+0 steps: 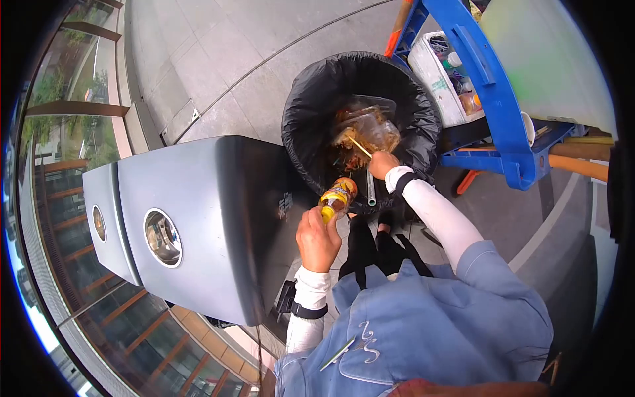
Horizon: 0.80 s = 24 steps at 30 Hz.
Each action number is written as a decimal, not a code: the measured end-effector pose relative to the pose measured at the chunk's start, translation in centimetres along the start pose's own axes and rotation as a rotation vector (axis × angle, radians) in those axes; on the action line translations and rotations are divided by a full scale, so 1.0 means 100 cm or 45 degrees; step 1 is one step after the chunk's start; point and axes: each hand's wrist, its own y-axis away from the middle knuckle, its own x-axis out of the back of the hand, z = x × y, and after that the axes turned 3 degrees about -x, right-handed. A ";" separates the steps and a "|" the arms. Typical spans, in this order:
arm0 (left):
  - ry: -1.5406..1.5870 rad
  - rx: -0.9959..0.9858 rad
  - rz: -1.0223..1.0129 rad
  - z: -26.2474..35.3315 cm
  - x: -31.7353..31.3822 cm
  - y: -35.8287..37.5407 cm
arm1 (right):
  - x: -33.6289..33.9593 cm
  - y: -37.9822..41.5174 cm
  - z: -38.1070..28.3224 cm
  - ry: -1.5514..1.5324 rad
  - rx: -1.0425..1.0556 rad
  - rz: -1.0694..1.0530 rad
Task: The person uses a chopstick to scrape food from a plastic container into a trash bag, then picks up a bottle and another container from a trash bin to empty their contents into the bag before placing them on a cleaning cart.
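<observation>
My left hand grips a plastic bottle with a yellow cap and yellow label, held tilted at the edge of a black bin bag. My right hand reaches into the bag and pinches a thin wooden stick that points into a clear plastic food container holding brownish leftovers. Both arms wear white sleeves under a blue denim top.
A grey metal bin housing with two round openings stands at the left, beside the bag. A blue cart carrying a white box of bottles stands at the upper right. Grey paving lies all around.
</observation>
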 end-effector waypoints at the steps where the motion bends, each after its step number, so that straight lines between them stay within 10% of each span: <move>1: 0.015 0.023 -0.014 -0.001 -0.001 -0.001 | -0.001 -0.009 -0.005 0.015 -0.026 -0.034; 24: 0.098 0.061 -0.125 -0.021 -0.021 -0.015 | -0.037 -0.034 0.000 0.138 0.011 -0.147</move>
